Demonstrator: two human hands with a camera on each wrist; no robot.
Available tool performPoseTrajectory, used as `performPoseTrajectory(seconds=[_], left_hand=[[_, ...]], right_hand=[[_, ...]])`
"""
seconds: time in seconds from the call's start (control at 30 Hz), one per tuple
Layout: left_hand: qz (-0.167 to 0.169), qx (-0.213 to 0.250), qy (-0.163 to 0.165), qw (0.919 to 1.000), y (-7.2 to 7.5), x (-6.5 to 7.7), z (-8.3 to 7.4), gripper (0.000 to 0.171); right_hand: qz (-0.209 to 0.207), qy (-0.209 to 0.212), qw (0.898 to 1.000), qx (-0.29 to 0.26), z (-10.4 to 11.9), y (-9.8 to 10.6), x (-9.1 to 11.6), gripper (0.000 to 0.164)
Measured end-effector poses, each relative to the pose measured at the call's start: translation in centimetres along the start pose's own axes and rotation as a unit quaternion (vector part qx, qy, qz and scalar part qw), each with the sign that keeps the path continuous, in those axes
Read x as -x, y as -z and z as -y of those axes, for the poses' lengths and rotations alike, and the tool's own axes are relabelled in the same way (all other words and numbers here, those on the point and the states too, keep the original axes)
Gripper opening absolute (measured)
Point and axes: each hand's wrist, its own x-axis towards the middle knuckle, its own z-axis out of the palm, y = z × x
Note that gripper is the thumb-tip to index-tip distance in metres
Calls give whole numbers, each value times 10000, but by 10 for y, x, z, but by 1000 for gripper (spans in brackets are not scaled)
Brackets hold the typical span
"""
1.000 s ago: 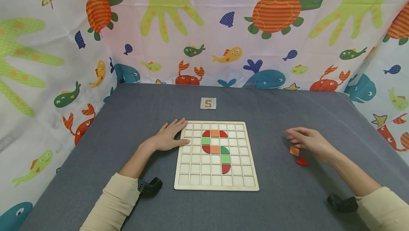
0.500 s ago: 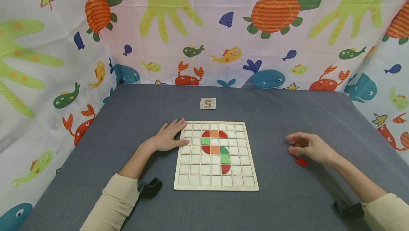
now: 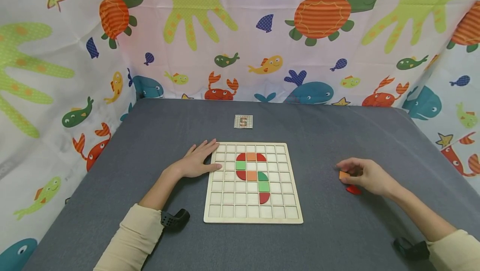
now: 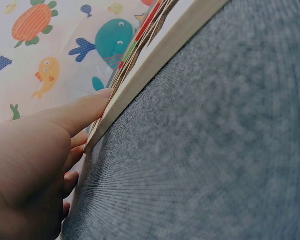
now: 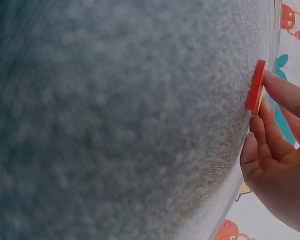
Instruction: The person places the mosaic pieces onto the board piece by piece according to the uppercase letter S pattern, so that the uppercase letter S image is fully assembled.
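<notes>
A square wooden grid board [image 3: 221, 211] lies mid-table, with red, orange and green tiles set in its cells. My left hand [image 3: 196, 160] rests on the board's upper left edge, fingers straight and thumb on the rim; the left wrist view shows the thumb [image 4: 92, 110] against the board's side. To the right of the board, my right hand [image 3: 369, 176] pinches an orange square tile [image 3: 343, 175] between thumb and fingers, low over the cloth. A red quarter-round tile [image 3: 353, 190] lies just below that hand. In the right wrist view the red tile [image 5: 256, 86] hides most of the orange one.
Behind the board lies a small pattern card [image 3: 243, 121] with a grid and an S-like figure. Grey cloth [image 3: 168, 125] covers the table. A printed curtain [image 3: 180, 63] with sea animals hangs along the back and sides.
My right hand has come down from above the orange square tile, and its thumb and fingers have closed around it. The left hand has stayed on the board.
</notes>
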Motion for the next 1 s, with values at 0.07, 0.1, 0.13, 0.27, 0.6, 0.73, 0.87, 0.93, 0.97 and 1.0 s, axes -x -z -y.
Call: performPoseTrajectory(seconds=[0.07, 0.1, 0.13, 0.27, 0.6, 0.73, 0.87, 0.93, 0.97, 1.0], left_hand=[[-4, -10, 6, 10000, 0, 0, 0, 79], [-1, -9, 11, 10000, 0, 0, 0, 79], [3, -7, 15, 10000, 0, 0, 0, 79], [8, -9, 14, 10000, 0, 0, 0, 79], [-24, -31, 0, 10000, 0, 0, 2, 79], [0, -26, -9, 10000, -1, -1, 3, 79], [1, -37, -23, 10000, -1, -1, 3, 80], [17, -44, 0, 10000, -1, -2, 3, 80], [18, -38, -6, 10000, -1, -2, 3, 80], [23, -33, -5, 10000, -1, -2, 3, 80]], right_hand=[[16, -43, 10000, 39, 1, 1, 0, 32], [36, -74, 10000, 32, 1, 1, 0, 33], [63, -101, 9999, 20, 2, 1, -1, 33], [212, -145, 9996, -98, 3, 3, -1, 33], [610, -327, 9976, -98, 8, 11, -8, 34], [628, -331, 9973, -190, 7, 11, -9, 31], [533, -458, 9972, -242, 7, 12, -7, 31], [510, -593, 9966, -244, 7, 12, -6, 30], [484, -719, 9959, -248, 7, 12, -6, 29], [452, -847, 9950, -276, 8, 11, -5, 28]])
